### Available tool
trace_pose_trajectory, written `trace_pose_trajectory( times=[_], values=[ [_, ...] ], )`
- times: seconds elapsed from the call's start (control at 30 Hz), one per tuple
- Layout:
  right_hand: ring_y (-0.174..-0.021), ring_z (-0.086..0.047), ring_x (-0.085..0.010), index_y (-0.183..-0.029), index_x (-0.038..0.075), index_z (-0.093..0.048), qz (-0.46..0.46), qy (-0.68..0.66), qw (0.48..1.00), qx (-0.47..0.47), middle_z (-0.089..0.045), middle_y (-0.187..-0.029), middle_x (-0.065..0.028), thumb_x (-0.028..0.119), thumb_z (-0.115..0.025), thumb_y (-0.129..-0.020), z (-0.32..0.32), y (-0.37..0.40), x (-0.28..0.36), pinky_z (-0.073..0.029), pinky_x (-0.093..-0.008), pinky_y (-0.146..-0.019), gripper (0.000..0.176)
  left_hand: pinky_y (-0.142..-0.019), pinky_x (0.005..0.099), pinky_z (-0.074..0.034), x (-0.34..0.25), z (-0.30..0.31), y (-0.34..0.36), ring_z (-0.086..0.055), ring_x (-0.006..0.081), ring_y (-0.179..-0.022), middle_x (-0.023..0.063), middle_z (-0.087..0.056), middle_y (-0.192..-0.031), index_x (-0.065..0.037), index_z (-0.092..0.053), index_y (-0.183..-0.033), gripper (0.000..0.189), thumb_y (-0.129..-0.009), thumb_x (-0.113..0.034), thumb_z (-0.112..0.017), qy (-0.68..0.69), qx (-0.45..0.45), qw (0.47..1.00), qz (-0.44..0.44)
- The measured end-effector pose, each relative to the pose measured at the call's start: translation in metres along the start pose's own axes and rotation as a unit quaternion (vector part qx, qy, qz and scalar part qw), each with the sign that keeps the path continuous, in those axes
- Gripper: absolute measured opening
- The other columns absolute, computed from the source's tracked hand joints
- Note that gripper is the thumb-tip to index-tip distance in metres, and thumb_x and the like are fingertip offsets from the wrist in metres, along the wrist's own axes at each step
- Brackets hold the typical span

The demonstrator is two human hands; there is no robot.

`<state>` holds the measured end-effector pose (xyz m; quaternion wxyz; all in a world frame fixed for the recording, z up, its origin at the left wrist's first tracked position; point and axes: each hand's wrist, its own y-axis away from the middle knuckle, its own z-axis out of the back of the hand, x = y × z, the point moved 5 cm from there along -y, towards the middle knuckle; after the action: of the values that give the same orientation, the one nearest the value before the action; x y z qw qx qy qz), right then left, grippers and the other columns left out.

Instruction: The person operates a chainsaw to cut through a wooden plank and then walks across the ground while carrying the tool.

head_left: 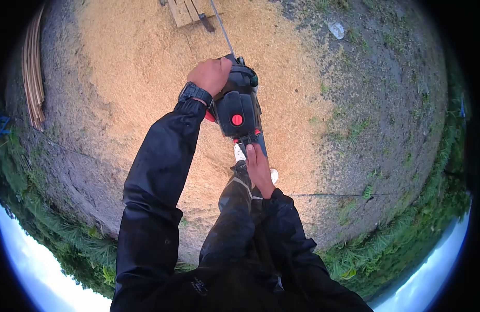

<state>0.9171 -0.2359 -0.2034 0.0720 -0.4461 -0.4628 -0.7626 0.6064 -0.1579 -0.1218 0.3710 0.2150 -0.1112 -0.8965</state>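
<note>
One chainsaw [238,108], black with a single red button, hangs over the sawdust [141,62], held between two hands. The left hand [211,75] is clenched around its front handle, with one watch [195,92] on the wrist. The right hand [258,169] lies on the rear grip, and its fingers seem to be wrapped around it, though the grip itself is mostly hidden. The saw's bar points up towards a few boards [189,10]. Two pale shoes [240,152] show below. One stack of thin strips [33,78] lies far left.
</note>
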Motion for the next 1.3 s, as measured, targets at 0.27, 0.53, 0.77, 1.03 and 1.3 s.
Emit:
trace_pose_trajectory(
  times=[0.27,0.53,0.77,1.03,1.3],
  values=[
    [-0.084,-0.065,-0.0504,-0.126,0.004,-0.056,-0.027,0.016,1.0,0.002,-0.066,-0.085,-0.0285,0.044,-0.041,-0.109,0.0,-0.005,0.008,-0.046,-0.0543,-0.074,0.047,-0.091,0.0548,-0.053,-0.01,0.016,0.0,-0.068,0.0454,-0.101,0.0213,-0.072,-0.111,-0.007,-0.073,-0.105,0.05,-0.101,-0.038,-0.034,0.013,0.03,0.999,0.019],
    [-0.085,-0.065,-0.0506,-0.125,0.004,-0.057,-0.007,0.005,1.0,-0.004,-0.066,-0.086,-0.0283,0.044,-0.041,-0.109,-0.004,-0.021,0.029,-0.046,-0.0537,-0.075,0.046,-0.094,0.0542,-0.052,0.006,0.02,-0.03,-0.067,0.0455,-0.103,0.0216,-0.072,-0.111,-0.007,-0.074,-0.107,0.053,-0.101,-0.04,-0.033,0.002,0.016,1.0,0.013],
    [-0.09,-0.065,-0.0524,-0.125,0.003,-0.056,-0.001,0.011,1.0,-0.001,-0.067,-0.089,-0.0294,0.045,-0.039,-0.109,-0.008,-0.028,0.023,-0.046,-0.0556,-0.078,0.048,-0.095,0.0538,-0.052,0.008,0.021,-0.035,-0.066,0.0465,-0.104,0.0234,-0.071,-0.111,-0.005,-0.075,-0.104,0.055,-0.1,-0.041,-0.033,0.024,0.02,0.999,0.04],
    [-0.093,-0.065,-0.0529,-0.126,0.004,-0.056,-0.019,0.013,1.0,0.011,-0.068,-0.091,-0.0298,0.047,-0.039,-0.108,-0.006,-0.041,0.05,-0.047,-0.0564,-0.08,0.05,-0.09,0.0555,-0.051,0.012,0.029,-0.055,-0.065,0.0493,-0.099,0.0269,-0.07,-0.105,-0.003,-0.072,-0.099,0.052,-0.099,-0.041,-0.036,0.014,-0.017,1.0,-0.01],
    [-0.09,-0.066,-0.0498,-0.124,0.004,-0.056,-0.01,0.003,1.0,0.005,-0.068,-0.09,-0.027,0.047,-0.039,-0.109,-0.011,-0.054,0.058,-0.048,-0.055,-0.079,0.049,-0.096,0.0536,-0.052,0.009,0.043,-0.07,-0.065,0.0484,-0.105,0.0271,-0.069,-0.112,-0.003,-0.074,-0.107,0.057,-0.099,-0.043,-0.034,0.002,0.013,0.999,0.029]
  ],
)
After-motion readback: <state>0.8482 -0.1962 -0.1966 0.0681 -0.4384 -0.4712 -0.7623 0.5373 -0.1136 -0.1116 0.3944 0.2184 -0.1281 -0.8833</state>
